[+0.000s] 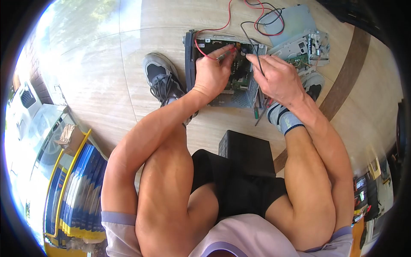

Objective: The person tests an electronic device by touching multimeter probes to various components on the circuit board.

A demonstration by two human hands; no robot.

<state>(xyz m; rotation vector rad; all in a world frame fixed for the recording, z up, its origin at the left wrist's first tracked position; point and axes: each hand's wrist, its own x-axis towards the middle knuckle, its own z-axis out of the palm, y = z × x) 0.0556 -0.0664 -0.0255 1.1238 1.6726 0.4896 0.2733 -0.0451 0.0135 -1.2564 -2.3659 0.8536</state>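
An opened metal-cased electronic unit [227, 103] with a dark front panel lies on the floor between my feet, its circuit board [240, 73] exposed. My left hand [212, 76] is closed around a red test probe [223, 56], which points into the upper part of the board. A red lead runs up from it. My right hand [279, 78] pinches what looks like a black test probe at the board's right side, with a black lead [252, 38] passing over the fingers. The contact points of both tips are too small to make out.
A removed metal chassis [306, 49] and a flat metal cover [291, 23] lie at the upper right, by the coiled leads. A green-handled tool [256, 113] rests below the unit. A black box [248, 150] stands between my legs; a yellow rack [64, 192] holds blue folders at left.
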